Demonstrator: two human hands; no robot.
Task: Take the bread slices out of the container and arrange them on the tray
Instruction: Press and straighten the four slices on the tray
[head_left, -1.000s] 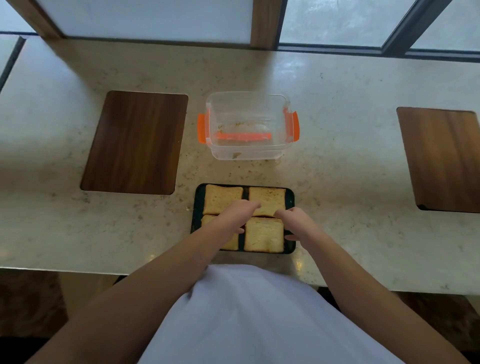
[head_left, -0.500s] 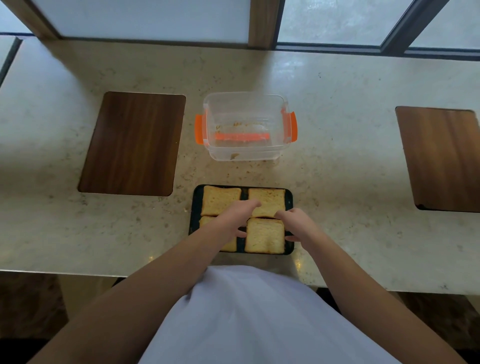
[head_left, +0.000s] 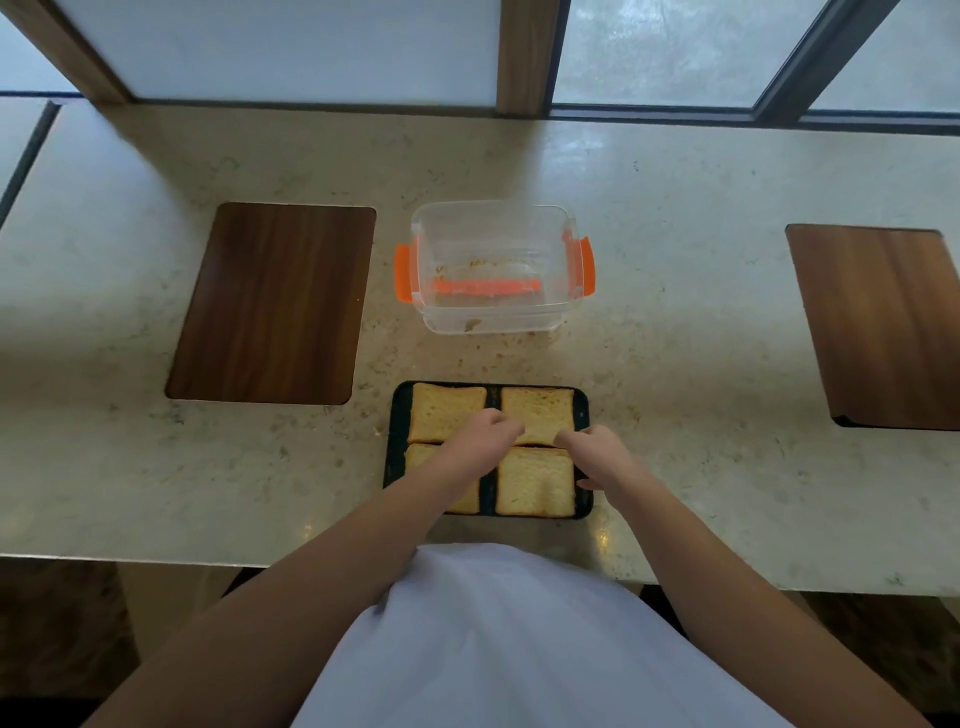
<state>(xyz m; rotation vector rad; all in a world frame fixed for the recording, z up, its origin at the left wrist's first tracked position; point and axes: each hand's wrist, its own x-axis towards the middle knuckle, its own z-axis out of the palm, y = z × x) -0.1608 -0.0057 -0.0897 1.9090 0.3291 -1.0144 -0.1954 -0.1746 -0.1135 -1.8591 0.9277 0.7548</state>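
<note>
Bread: four slices on the tray (head_left: 396, 431), two by two. Both hands hover over it. The left hand (head_left: 480, 435) has its fingers curled together, tips resting at the inner edge of the far-right slice (head_left: 540, 413) and covering part of the near-left slice (head_left: 422, 456). The right hand (head_left: 597, 451) is curled too, fingertips touching where that far-right slice meets the near-right slice (head_left: 535, 488); whether either hand pinches bread, I cannot tell. The far-left slice (head_left: 444, 415) lies clear. Beyond the tray, one container (head_left: 493, 267), crumbs only, two orange clips. Two wooden boards, left (head_left: 270, 304) and right (head_left: 883, 322). Compared with a second ago, hands and slices have barely shifted.
</note>
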